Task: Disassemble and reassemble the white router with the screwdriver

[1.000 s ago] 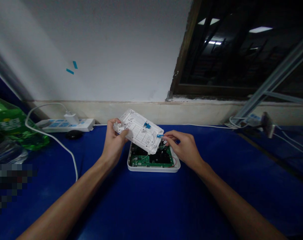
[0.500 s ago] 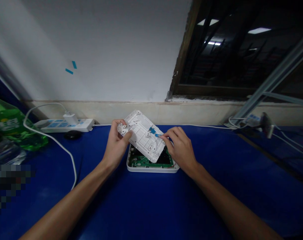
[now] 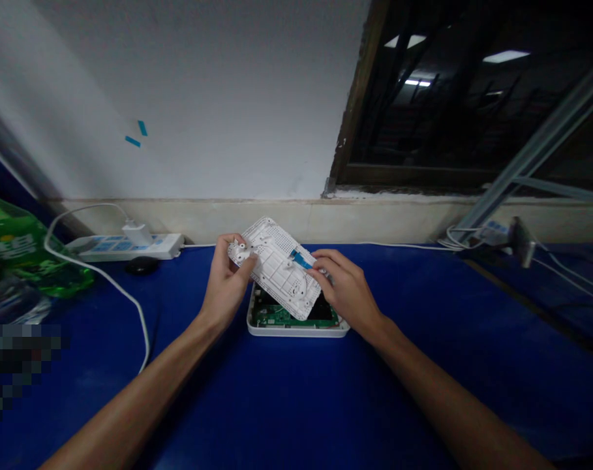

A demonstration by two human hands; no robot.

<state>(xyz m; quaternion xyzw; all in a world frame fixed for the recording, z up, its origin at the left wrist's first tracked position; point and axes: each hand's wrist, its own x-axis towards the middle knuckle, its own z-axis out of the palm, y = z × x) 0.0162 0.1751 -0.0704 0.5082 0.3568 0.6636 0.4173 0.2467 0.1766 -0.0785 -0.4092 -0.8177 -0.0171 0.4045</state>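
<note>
My left hand (image 3: 228, 277) grips the left corner of a white perforated plastic cover (image 3: 276, 261), thumb on its ribbed inner face. The cover is tilted above a white casing (image 3: 296, 332) that holds a green circuit board (image 3: 281, 318). My right hand (image 3: 345, 284) is closed at the cover's right edge, its fingertips pinching the end of a blue tape strip (image 3: 302, 260) that lies on the cover. A thin white wire runs along the cover's inner face near its lower right end.
On the blue table (image 3: 276, 405), a white power strip (image 3: 169, 246) with a plugged adapter, a black mouse-like object (image 3: 142, 265) and a green bag (image 3: 17, 241) are at the left. A white cable (image 3: 130, 294) curves forward. Metal frame (image 3: 511, 176) at right.
My right hand has moved slightly left with the blue strip, which now lies nearer the cover. The strip's free end, visible earlier, is now under my fingertips.
</note>
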